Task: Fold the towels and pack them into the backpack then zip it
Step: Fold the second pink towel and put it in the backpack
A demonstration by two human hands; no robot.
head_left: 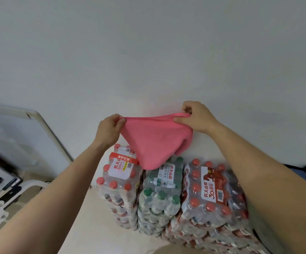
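Left hand [108,132] and right hand [197,117] each pinch an upper corner of the pink towel [154,142], held aloft above stacked bottle packs [167,191] against the far wall.

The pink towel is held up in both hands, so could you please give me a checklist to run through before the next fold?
1. Left hand pinches one top corner of the pink towel: ok.
2. Right hand pinches the other top corner: ok.
3. Towel hangs flat as a single layer: not ok, its right side is bunched and doubled.
4. Towel hangs clear of the bottled water packs: cannot tell, its lower tip overlaps them in this view.
5. Backpack open and within reach: cannot tell, none is plainly in view.
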